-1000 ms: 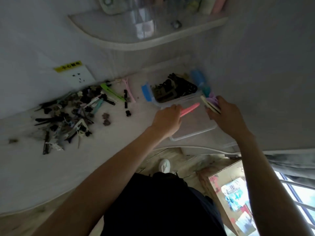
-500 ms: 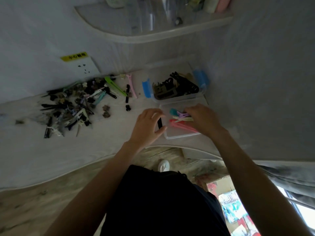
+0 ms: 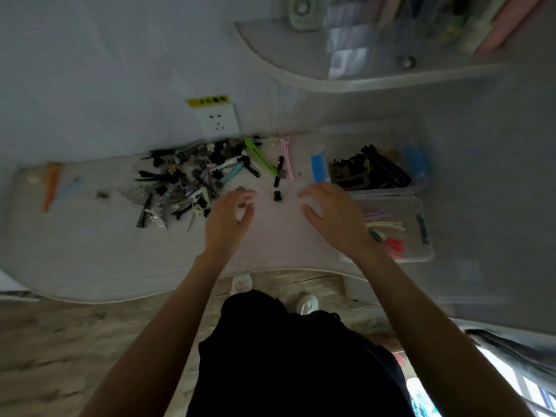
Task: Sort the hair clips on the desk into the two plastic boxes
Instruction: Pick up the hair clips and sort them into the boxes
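- My left hand (image 3: 228, 218) hovers over the middle of the desk (image 3: 90, 254), fingers loosely spread and holding nothing, fingertips near the right fringe of the clip pile (image 3: 192, 182).
- My right hand (image 3: 334, 215) is also empty, fingers apart, over the desk just left of the near box (image 3: 421, 254).
- The unsorted hair clips lie heaped toward the desk's back edge, below the wall socket (image 3: 218, 120): mostly dark ones, with a green clip (image 3: 258, 156) and a pink clip (image 3: 287, 158) at the pile's right side.
- A small black clip (image 3: 277, 195) sits alone between my two hands; another dark piece lies just behind it.
- An orange clip (image 3: 50, 186) and a pale blue one lie well apart from the heap, toward the desk's left end.
- The far box (image 3: 418, 182), at the back right corner, holds dark clips; the near box, at the front right edge, holds coloured ones: pink, cream, red, plus one dark clip by its right wall.
- I judge I am between placements, reaching for the next pick, with most of the pile unsorted.
- The next move calls for choosing one clip, likely the lone black one, pinching it cleanly without dragging its neighbours, and carrying it to the far box with the other dark clips.
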A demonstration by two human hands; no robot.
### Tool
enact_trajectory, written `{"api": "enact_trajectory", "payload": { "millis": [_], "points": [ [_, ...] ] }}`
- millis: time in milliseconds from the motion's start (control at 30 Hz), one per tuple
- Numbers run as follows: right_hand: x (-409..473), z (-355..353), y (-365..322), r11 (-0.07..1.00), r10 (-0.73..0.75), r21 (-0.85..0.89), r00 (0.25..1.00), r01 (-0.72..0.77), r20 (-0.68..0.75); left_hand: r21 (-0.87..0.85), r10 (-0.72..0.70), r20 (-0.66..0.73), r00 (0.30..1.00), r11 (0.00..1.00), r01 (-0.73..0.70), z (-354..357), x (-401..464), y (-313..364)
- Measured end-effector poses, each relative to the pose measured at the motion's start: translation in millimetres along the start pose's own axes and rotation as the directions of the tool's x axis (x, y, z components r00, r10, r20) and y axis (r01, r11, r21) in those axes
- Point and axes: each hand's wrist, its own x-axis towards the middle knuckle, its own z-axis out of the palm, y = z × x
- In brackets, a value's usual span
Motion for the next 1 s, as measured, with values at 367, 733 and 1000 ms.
{"api": "enact_trajectory", "payload": {
  "millis": [367,733,1000],
  "points": [
    [139,83,4,0.907,0.398,-0.173,0.916,-0.385,0.047,0.139,-0.104,0.133,0.986,0.987,0.085,-37,92,-83],
    [123,110,-8,0.871,0.481,-0.080,0.874,-0.486,-0.072,0.397,0.011,0.411,0.912,0.898,-0.190,-11,130,-85],
    [155,104,-35,0.881,0.473,0.047,0.874,-0.471,-0.108,0.360,0.009,0.370,0.929,0.920,-0.153,-14,119,-99]
  ]
}}
